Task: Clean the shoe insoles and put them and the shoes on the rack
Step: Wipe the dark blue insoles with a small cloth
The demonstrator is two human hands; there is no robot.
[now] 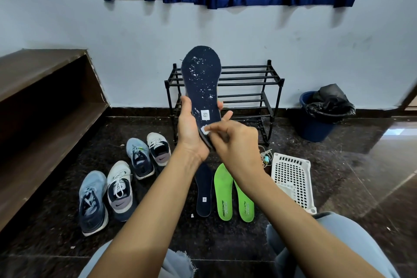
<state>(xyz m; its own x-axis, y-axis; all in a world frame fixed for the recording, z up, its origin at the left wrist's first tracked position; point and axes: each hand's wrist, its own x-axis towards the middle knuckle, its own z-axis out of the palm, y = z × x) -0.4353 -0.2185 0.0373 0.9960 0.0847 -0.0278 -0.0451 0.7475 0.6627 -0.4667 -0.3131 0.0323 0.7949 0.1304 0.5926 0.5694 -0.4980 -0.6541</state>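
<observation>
My left hand [189, 128] grips the heel end of a dark navy insole [200, 81] held upright, its surface speckled with white bits. My right hand [232, 140] pinches a small white scrap [205, 130] against the insole's heel. On the floor lie a second navy insole [203, 192] and two green insoles [223, 192] [244, 203]. Two blue shoes [93, 202] [140, 157] and two white-and-navy shoes [119, 189] [159, 148] stand at the left. A black two-tier rack [248, 79] stands against the wall behind the held insole.
A white plastic basket [293, 178] lies on the floor at the right with a tangle of cord [265, 159] beside it. A blue bin with a black bag [322, 115] stands by the wall. Brown wooden steps [40, 106] fill the left. My knees are at the bottom.
</observation>
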